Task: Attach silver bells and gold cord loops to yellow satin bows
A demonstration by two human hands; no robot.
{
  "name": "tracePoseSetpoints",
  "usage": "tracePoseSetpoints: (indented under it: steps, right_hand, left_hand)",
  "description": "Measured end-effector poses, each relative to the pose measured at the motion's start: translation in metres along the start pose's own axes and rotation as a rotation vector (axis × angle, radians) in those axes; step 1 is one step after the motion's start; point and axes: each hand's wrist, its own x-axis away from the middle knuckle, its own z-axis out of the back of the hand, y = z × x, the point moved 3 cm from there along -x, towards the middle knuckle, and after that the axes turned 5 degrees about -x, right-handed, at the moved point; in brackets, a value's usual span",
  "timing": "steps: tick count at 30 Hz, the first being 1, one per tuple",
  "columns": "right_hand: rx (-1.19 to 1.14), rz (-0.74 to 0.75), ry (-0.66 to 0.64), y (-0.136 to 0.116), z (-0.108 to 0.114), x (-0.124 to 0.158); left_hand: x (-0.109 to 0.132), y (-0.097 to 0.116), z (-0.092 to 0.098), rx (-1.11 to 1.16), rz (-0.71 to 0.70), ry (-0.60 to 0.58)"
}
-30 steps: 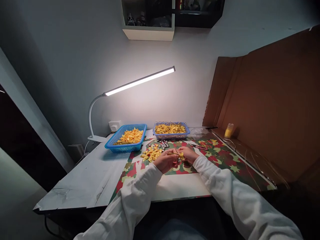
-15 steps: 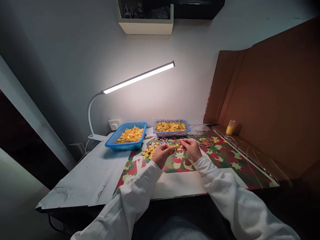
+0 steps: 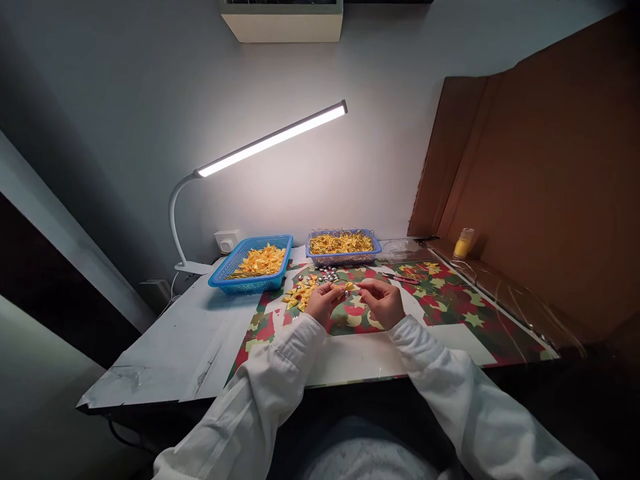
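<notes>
My left hand [image 3: 323, 304] is closed in a pinch on a small yellow ribbon bow [image 3: 349, 286]. A small silver bell [image 3: 347, 293] hangs by its fingertips. Just to the right, my right hand [image 3: 383, 304] is closed, thumb and finger pressed together near the bow's right end. What it pinches is too small to make out. Beyond my left hand lies a loose pile of yellow bows [image 3: 298, 295], with several silver bells [image 3: 328, 274] behind it. Red-handled snips [image 3: 404, 279] lie past my right hand.
A blue basket [image 3: 245, 285] of yellow bows stands at the back left. Beside it, a purple-blue basket [image 3: 344, 259] holds bows with gold cords. A lit lamp [image 3: 270, 141] reaches overhead. A yellow-filled bottle [image 3: 463, 244] and a cardboard panel [image 3: 530, 153] are on the right.
The camera view has tilted down slightly. My hands stay close together, and the yellow bow and bell now show more plainly between them.
</notes>
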Motion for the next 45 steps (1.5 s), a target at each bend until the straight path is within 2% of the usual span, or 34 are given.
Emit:
tracePoseSetpoints:
  steps: [4,11,18,29,37,45]
  right_hand:
    - [0.135,0.104,-0.031,-0.008,0.002,0.004]
    - [0.304,0.253,-0.190,-0.011,0.001,0.007]
    - [0.384,0.335,-0.186,-0.010,0.001,0.009]
    - [0.401,0.379,-0.185,-0.012,0.001,0.010]
    - [0.394,0.374,-0.217,-0.010,0.000,0.010]
    - [0.382,0.376,-0.186,-0.013,0.001,0.010]
  left_hand:
    - [0.003,0.000,-0.001,0.022,0.050,0.003]
    - [0.006,0.001,-0.002,0.040,0.065,-0.006]
    - [0.007,0.000,-0.003,0.036,0.029,-0.032]
    - [0.006,-0.001,-0.003,0.021,-0.006,-0.046]
    - [0.009,0.002,-0.006,0.019,0.023,-0.088]
    - [0.009,0.001,-0.006,0.019,0.009,-0.098]
